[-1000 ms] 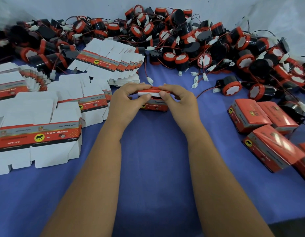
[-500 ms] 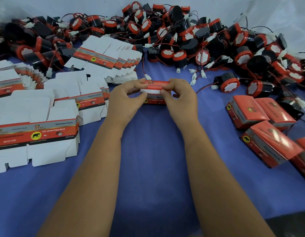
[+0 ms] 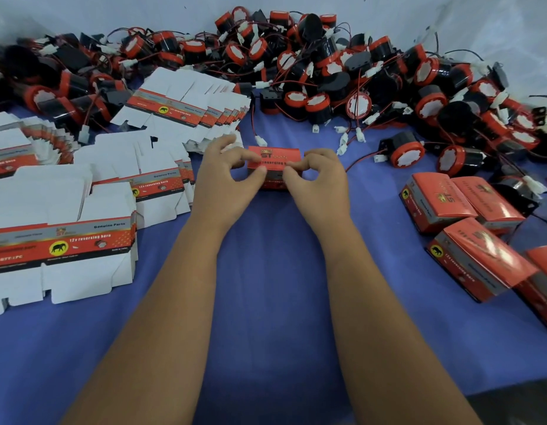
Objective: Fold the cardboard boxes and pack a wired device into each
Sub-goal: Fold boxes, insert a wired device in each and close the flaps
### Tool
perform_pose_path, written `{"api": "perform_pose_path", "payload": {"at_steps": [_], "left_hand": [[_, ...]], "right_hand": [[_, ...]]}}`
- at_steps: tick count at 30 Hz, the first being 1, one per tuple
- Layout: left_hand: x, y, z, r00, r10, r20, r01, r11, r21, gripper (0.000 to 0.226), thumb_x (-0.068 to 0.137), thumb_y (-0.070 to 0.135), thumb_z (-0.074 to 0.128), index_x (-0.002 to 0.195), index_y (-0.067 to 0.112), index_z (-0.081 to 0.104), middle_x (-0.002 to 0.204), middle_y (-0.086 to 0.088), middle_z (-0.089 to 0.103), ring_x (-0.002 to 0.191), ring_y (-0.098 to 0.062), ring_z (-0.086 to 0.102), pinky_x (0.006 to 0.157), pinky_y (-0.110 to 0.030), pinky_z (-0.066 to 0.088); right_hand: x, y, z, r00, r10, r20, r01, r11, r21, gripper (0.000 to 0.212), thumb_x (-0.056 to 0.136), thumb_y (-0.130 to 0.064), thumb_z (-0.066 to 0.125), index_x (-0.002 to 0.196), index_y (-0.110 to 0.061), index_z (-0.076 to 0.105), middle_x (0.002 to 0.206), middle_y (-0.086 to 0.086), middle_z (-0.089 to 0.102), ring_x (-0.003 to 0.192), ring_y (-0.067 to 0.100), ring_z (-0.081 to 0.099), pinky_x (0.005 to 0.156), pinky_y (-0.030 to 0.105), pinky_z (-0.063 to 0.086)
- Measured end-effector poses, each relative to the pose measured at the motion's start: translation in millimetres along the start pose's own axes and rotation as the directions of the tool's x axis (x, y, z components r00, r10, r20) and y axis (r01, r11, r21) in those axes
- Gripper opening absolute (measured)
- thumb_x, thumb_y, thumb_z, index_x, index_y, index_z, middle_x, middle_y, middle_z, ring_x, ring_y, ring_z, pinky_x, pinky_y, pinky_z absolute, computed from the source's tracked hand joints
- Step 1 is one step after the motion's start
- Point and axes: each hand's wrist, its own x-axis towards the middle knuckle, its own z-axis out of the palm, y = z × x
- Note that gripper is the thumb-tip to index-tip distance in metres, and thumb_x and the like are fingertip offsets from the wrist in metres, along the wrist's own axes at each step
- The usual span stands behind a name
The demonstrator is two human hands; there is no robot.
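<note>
At the counter's (image 3: 266,302) centre we see the red cardboard box (image 3: 273,162), pinched along its top flap by both hands. Left hand (image 3: 226,176) at 9 o'clock, right hand (image 3: 319,176) at 3 o'clock; thumbs and forefingers curled, forearms extended and converging.

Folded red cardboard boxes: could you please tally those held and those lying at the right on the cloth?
Folded red cardboard box pinched by left hand and right hand: 1
Folded boxes lying on blue cloth, right side: 4, one cut off
Total: 5
</note>
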Motion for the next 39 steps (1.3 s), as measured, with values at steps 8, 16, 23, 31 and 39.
{"api": "perform_pose_path", "payload": {"at_steps": [8,16,23,31,39], "left_hand": [[-1.6,6.9,-3.7,0.982,-0.185,0.036,0.187,0.934,-0.305,0.026,0.103,0.016,0.043,0.115,0.023,0.066,0.1,0.003,0.073,0.093,-0.009,0.069,0.085,-0.026,0.054],[11.5,3.0,-1.2,0.903,-0.413,0.115,0.33,0.497,-0.803,0.026,0.099,0.036,0.048,0.114,0.018,0.059,0.09,-0.001,0.068,0.091,-0.017,0.067,0.084,-0.035,0.052],[4.3,1.5,5.8,0.97,-0.228,-0.081,0.175,0.893,-0.414,0.029,0.102,0.012,0.042,0.094,0.03,0.064,0.106,0.008,0.067,0.108,-0.014,0.063,0.091,-0.031,0.051],[4.2,-1.1,6.5,0.956,-0.28,-0.085,0.232,0.903,-0.363,0.034,0.097,0.006,0.044,0.085,0.028,0.067,0.094,0.008,0.069,0.092,-0.006,0.066,0.081,-0.021,0.051],[3.4,-2.4,8.3,0.962,-0.261,-0.08,0.223,0.919,-0.324,0.034,0.096,0.005,0.045,0.081,0.027,0.066,0.091,0.008,0.069,0.083,0.001,0.064,0.077,-0.013,0.049]], "right_hand": [[-8.3,-17.8,-5.1,0.888,-0.361,-0.285,0.202,0.863,-0.464,0.022,0.081,-0.006,0.058,0.099,-0.006,0.072,0.117,0.015,0.061,0.111,0.035,0.056,0.097,0.044,0.036],[-32.3,-60.2,35.7,0.849,-0.516,0.111,0.528,0.83,-0.182,0.024,0.082,0.0,0.052,0.102,0.002,0.065,0.107,0.018,0.061,0.084,0.033,0.06,0.062,0.038,0.046],[-11.7,-31.4,23.1,0.932,-0.245,0.268,0.363,0.609,-0.706,0.027,0.089,-0.02,0.046,0.114,-0.014,0.055,0.125,0.007,0.052,0.118,0.029,0.042,0.097,0.039,0.027],[0.8,-4.5,-30.8,0.99,-0.106,0.097,0.14,0.554,-0.821,0.015,0.084,-0.003,0.049,0.073,-0.014,0.047,0.071,-0.002,0.034,0.092,0.024,0.034,0.076,0.033,0.015],[14.8,19.9,-71.8,1.0,0.027,-0.009,-0.021,0.481,-0.877,0.024,0.087,-0.002,0.054,0.104,-0.014,0.066,0.087,0.003,0.048,0.11,0.032,0.041,0.092,0.04,0.027]]}}
